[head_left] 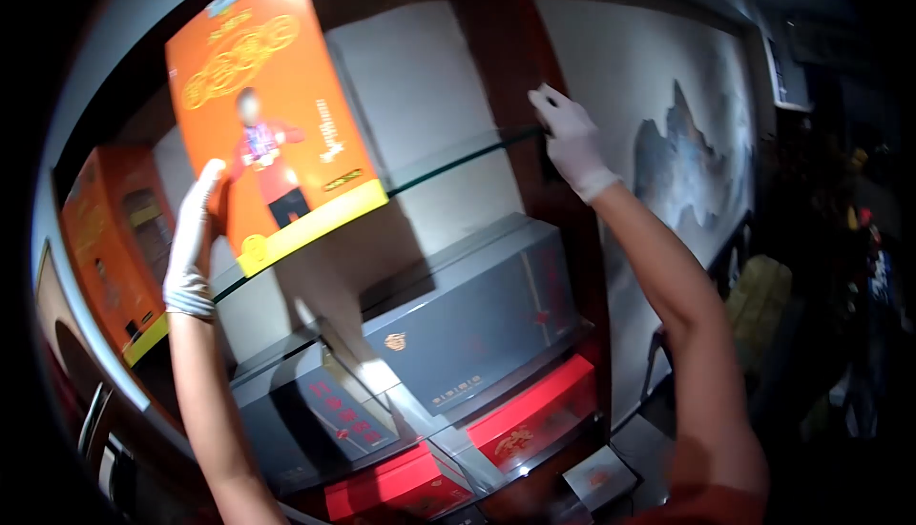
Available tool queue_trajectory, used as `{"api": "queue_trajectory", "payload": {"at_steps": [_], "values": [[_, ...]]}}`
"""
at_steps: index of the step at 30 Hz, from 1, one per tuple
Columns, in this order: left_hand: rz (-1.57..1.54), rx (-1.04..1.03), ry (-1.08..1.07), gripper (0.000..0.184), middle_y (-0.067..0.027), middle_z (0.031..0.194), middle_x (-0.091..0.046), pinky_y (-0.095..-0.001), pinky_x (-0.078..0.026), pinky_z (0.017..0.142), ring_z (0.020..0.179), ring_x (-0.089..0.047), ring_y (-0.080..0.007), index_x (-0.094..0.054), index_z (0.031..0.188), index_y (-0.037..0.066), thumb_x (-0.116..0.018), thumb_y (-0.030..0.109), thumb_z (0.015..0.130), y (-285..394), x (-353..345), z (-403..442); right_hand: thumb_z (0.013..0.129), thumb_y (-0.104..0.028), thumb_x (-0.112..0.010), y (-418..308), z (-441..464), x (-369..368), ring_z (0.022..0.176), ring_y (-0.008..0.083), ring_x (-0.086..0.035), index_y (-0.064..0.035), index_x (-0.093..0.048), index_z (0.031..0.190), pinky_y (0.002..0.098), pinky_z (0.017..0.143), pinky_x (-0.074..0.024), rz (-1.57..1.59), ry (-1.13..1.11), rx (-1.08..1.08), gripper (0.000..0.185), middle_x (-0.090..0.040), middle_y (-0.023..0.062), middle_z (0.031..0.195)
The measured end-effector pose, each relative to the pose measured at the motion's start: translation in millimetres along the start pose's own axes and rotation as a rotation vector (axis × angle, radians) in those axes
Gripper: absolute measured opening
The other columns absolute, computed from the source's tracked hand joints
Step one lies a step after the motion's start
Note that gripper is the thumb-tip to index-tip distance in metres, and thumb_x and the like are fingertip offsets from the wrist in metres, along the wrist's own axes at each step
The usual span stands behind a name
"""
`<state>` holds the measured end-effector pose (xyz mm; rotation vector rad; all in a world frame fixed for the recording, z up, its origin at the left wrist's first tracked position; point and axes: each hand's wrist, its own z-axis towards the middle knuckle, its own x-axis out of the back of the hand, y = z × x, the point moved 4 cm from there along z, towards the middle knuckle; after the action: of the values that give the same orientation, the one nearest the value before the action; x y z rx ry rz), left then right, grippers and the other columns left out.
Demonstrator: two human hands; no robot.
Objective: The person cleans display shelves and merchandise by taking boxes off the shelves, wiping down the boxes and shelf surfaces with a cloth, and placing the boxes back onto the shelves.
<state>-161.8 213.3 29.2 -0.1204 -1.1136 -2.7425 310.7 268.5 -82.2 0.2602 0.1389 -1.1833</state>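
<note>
One orange printed box (pixel 277 110) stands at the glass shelf (pixel 466 159), so brace its left side evenly with your straight-fingered left hand (pixel 191 234); your right hand (pixel 574 139) curls by the wooden post (pixel 501 48), pinching what, I cannot tell.

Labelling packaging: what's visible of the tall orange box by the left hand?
The orange box looks like smooth printed cardboard: gold lettering, round gold motifs, a figure in red top and dark trousers, and a yellow band along the bottom. It appears to stand upright at the front edge of the glass shelf, slanted in this tilted view. The gloved left hand is at its left edge.
</note>
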Motion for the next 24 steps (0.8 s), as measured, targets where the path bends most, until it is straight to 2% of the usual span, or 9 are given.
{"api": "queue_trajectory", "payload": {"at_steps": [2, 4, 6, 8, 14, 15, 19, 22, 24], "values": [[0.288, 0.003, -0.061, 0.038, 0.0023, 0.090, -0.059, -0.0226, -0.044, 0.077, 0.085, -0.056, -0.0079, -0.064, 0.105, 0.010, -0.065, 0.044, 0.088, -26.5, 12.1, -15.3, 0.089, -0.014, -0.063, -48.9, 7.6, 6.1, 0.086, 0.0310, -0.067, -0.0037, -0.066, 0.113, 0.0371, 0.077, -0.0547, 0.317, -0.206, -0.266, 0.027, -0.070, 0.0137, 0.102], [0.325, 0.119, -0.220, 0.030, 0.0044, 0.079, -0.057, -0.0226, -0.037, 0.062, 0.071, -0.048, -0.0065, -0.063, 0.095, 0.008, -0.069, 0.036, 0.088, -23.6, -8.0, -29.9, 0.083, -0.033, -0.076, -107.0, 17.9, 5.8, 0.084, 0.0176, -0.067, -0.0006, -0.059, 0.128, 0.0314, 0.078, -0.0526, 0.735, -0.578, -0.536, 0.058, -0.070, 0.0150, 0.093], [0.184, 0.104, -0.170, 0.028, -0.0005, 0.083, -0.063, -0.0209, -0.041, 0.059, 0.067, -0.054, -0.0071, -0.064, 0.097, 0.003, -0.073, 0.027, 0.086, -26.3, -6.9, -23.6, 0.076, -0.042, -0.080, -147.5, 23.8, -6.4, 0.081, 0.0162, -0.064, 0.0040, -0.054, 0.130, 0.0300, 0.081, -0.0514, 0.824, -0.681, -0.563, 0.076, -0.069, 0.0130, 0.086], [0.108, 0.040, -0.038, 0.029, -0.0035, 0.090, -0.066, -0.0208, -0.046, 0.065, 0.074, -0.058, -0.0079, -0.065, 0.101, 0.001, -0.074, 0.024, 0.085, -23.1, -22.9, -29.4, 0.078, -0.040, -0.077, -163.2, 35.2, -10.5, 0.079, 0.0210, -0.066, 0.0007, -0.061, 0.122, 0.0317, 0.077, -0.0516, 0.903, -0.627, -0.582, 0.062, -0.069, 0.0139, 0.086], [0.093, -0.034, 0.005, 0.040, -0.0053, 0.096, -0.068, -0.0238, -0.048, 0.078, 0.086, -0.061, -0.0109, -0.065, 0.107, 0.000, -0.079, 0.027, 0.081, -26.5, -85.1, -21.6, 0.086, -0.029, -0.070, -136.7, 47.4, 1.3, 0.076, 0.0206, -0.067, -0.0014, -0.066, 0.115, 0.0291, 0.073, -0.0513, 0.607, -0.644, -0.585, 0.040, -0.070, 0.0159, 0.088], [0.128, -0.078, -0.010, 0.043, -0.0055, 0.097, -0.067, -0.0253, -0.048, 0.080, 0.088, -0.061, -0.0120, -0.064, 0.108, 0.000, -0.080, 0.029, 0.080, -22.8, -99.0, -19.5, 0.084, -0.038, -0.067, -121.9, 42.2, -2.8, 0.081, 0.0361, -0.065, -0.0055, -0.070, 0.097, 0.0404, 0.071, -0.0507, 0.572, -0.545, -0.556, 0.035, -0.068, 0.0186, 0.084], [0.091, -0.238, -0.047, 0.027, 0.0019, 0.071, -0.059, -0.0222, -0.038, 0.057, 0.062, -0.049, -0.0059, -0.064, 0.091, 0.005, -0.075, 0.029, 0.086, -30.1, -159.3, 2.6, 0.083, -0.038, -0.071, -67.6, 32.9, -7.7, 0.086, 0.0354, -0.066, -0.0073, -0.071, 0.106, 0.0403, 0.075, -0.0520, 0.418, -0.549, -0.638, 0.039, -0.070, 0.0174, 0.093], [0.027, -0.097, -0.204, 0.031, 0.0009, 0.075, -0.061, -0.0223, -0.039, 0.057, 0.064, -0.050, -0.0068, -0.065, 0.094, 0.003, -0.073, 0.032, 0.086, -30.1, -191.0, 9.6, 0.084, -0.039, -0.070, -39.7, 24.7, -10.7, 0.098, 0.0344, -0.066, -0.0063, -0.066, 0.119, 0.0384, 0.085, -0.0509, 0.286, -0.531, -0.694, 0.048, -0.069, 0.0180, 0.107], [0.087, -0.217, -0.123, 0.032, 0.0007, 0.075, -0.061, -0.0227, -0.041, 0.057, 0.064, -0.051, -0.0074, -0.065, 0.095, 0.003, -0.073, 0.033, 0.086, -40.7, -199.1, 27.4, 0.084, -0.039, -0.070, -29.6, 26.5, -11.5, 0.101, 0.0339, -0.065, -0.0059, -0.066, 0.119, 0.0374, 0.088, -0.0498, 0.307, -0.595, -0.741, 0.049, -0.068, 0.0179, 0.110]]}}
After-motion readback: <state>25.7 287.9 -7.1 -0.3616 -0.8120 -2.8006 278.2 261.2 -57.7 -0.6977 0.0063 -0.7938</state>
